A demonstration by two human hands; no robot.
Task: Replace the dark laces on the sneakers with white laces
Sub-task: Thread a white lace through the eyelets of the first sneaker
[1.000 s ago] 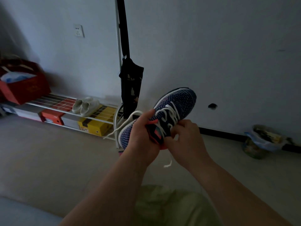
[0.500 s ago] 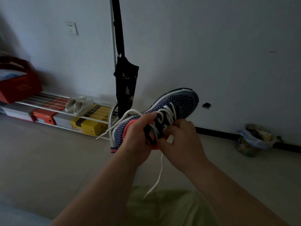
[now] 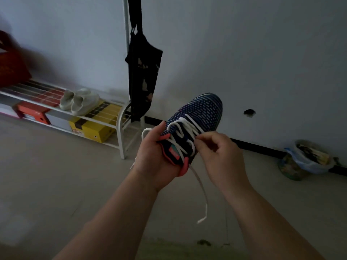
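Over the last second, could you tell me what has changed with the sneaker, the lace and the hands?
The right hand has moved from the tongue up to the lace crossings, pinching the white lace. The lace's loose end now hangs much longer below the sneaker. The left hand still grips the heel, toe pointing away towards the wall.

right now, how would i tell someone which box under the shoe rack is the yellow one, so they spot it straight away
Find the white wire shoe rack against the left wall, with a pale pair of shoes on top. Look underneath, at the end nearest the hanging dark bag: the yellow cardboard box sits there. Its neighbours to the left are orange-red and white.
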